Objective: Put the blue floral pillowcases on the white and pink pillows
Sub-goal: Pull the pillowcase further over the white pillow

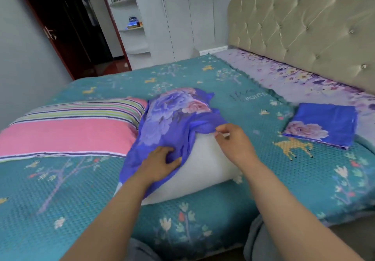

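A white pillow (205,167) lies on the bed in front of me, its far half covered by a blue floral pillowcase (172,116). My left hand (160,163) grips a bunch of the pillowcase's fabric at the pillow's left side. My right hand (233,141) pinches the pillowcase's open edge on top of the pillow. A pink striped pillow (69,133) lies bare to the left, touching the pillowcase. A second blue floral pillowcase (322,125) lies folded flat on the bed to the right.
The bed carries a teal patterned cover (203,220) and a lilac floral sheet (284,76) along a tufted beige headboard (304,27). A white wardrobe (182,17), corner shelves and a dark open doorway (67,27) stand beyond the bed's far side.
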The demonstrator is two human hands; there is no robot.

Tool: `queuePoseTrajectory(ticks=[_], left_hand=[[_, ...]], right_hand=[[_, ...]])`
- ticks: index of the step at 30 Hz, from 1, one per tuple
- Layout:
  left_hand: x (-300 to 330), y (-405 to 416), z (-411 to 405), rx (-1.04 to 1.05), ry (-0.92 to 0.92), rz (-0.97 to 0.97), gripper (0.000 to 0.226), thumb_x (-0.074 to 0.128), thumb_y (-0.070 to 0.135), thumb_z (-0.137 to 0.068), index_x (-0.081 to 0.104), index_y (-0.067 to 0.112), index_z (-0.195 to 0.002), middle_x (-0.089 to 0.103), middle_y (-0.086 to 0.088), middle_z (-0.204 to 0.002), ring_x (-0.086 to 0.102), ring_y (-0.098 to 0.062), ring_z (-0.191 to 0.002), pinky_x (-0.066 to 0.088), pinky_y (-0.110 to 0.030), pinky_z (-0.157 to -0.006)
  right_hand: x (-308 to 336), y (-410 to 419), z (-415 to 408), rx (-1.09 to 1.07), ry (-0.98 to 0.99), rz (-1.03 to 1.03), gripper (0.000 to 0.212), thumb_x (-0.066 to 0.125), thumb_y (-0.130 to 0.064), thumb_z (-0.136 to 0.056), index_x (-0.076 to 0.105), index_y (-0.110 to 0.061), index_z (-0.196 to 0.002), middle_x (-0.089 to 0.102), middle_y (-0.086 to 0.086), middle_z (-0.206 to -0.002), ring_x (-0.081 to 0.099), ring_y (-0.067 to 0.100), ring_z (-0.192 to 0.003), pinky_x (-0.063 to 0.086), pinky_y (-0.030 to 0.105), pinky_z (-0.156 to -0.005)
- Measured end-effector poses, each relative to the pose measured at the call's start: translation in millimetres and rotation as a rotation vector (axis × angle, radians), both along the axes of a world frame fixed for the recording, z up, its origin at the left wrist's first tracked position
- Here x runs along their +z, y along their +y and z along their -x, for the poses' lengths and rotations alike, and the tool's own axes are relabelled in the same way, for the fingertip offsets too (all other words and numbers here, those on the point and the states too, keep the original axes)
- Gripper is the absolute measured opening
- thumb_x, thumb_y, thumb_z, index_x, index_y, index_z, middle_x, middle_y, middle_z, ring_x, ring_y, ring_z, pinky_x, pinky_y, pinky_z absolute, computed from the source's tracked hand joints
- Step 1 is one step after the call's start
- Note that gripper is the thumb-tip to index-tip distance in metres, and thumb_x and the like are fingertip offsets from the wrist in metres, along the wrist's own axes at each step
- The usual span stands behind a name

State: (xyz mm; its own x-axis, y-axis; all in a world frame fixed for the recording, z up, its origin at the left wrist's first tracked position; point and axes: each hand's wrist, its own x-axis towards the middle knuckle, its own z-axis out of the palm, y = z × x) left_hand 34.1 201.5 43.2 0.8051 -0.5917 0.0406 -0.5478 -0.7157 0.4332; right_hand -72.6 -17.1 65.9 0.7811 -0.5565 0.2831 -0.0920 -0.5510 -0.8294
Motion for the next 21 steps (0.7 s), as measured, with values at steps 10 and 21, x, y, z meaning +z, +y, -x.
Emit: queuePoseTrajectory(ticks=[10,21], left_hand=[[-19,-20,46,-0.122,-0.308,0.064,0.101,0.059,0.076,-0.052,0.038,0.021,-0.134,0.028,0.008,-0.150,0.031,-0.013,-0.133,0.021,-0.029,-0.110],[-42,-49,55,0.063,-0.600,0.218,0.095,0.054,0.070,-0.071,0.026,0.015,-0.144,0.045,-0.004,-0.142,0.040,-0.019,-0.124,0.026,-0.030,-0.105]], right_hand=[[16,-39,-50,0.109,0.271,-0.390,0.045,0.053,-0.049,-0.091,0.057,-0.011,-0.116,0.057,0.002,-0.114,0.056,0.016,-0.099,0.040,0.023,-0.086],[18,-57,-34,0.119,-0.118,-0.150,0.029,0.045,-0.017,-0.099,0.043,-0.019,-0.070,0.036,-0.004,-0.063,0.032,-0.001,-0.051,0.029,0.023,-0.056]])
